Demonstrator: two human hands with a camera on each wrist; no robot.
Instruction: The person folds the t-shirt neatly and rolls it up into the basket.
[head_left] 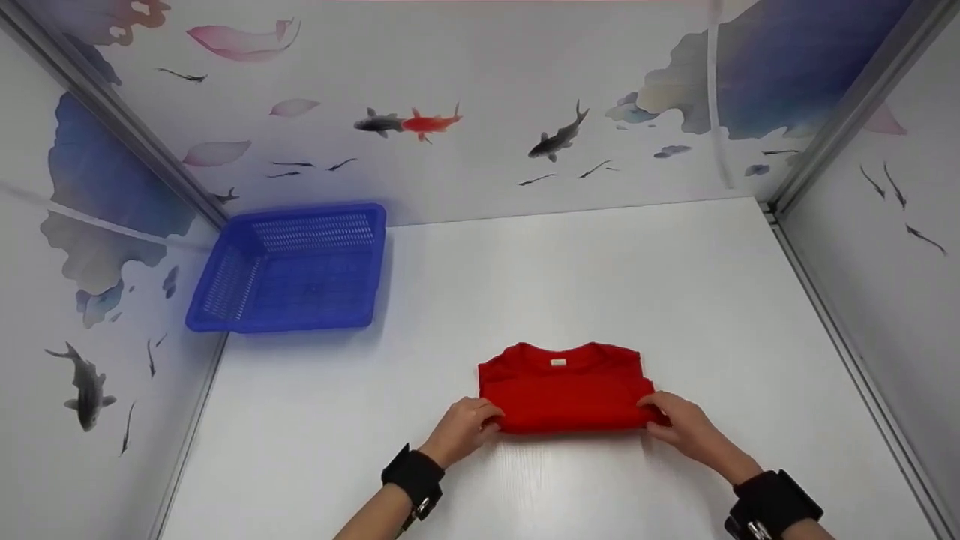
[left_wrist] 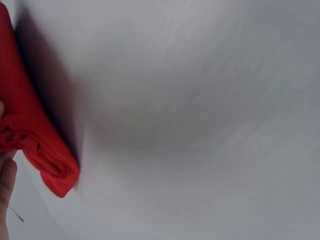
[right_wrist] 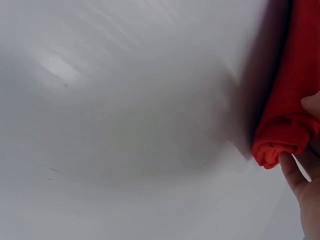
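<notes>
A red shirt [head_left: 566, 394], folded into a short wide bundle, lies on the white table with its neckline and pale label toward the back. At the bundle's near left corner, my left hand [head_left: 459, 431] pinches the cloth. My right hand [head_left: 686, 427] grips the near right corner. The left wrist view catches the layered end of the red shirt [left_wrist: 30, 115] at its left edge, most of the hand cut off. On the right, the wrist view shows a rolled end of the shirt [right_wrist: 285, 125] between thumb and fingers [right_wrist: 295, 177].
A blue plastic basket [head_left: 300, 289] with perforated walls stands at the table's back left corner, nothing inside it. White panels [head_left: 480, 172] printed with fish and petals enclose the white table [head_left: 585, 277] at the back and both sides. Black bands [head_left: 414, 480] circle both wrists.
</notes>
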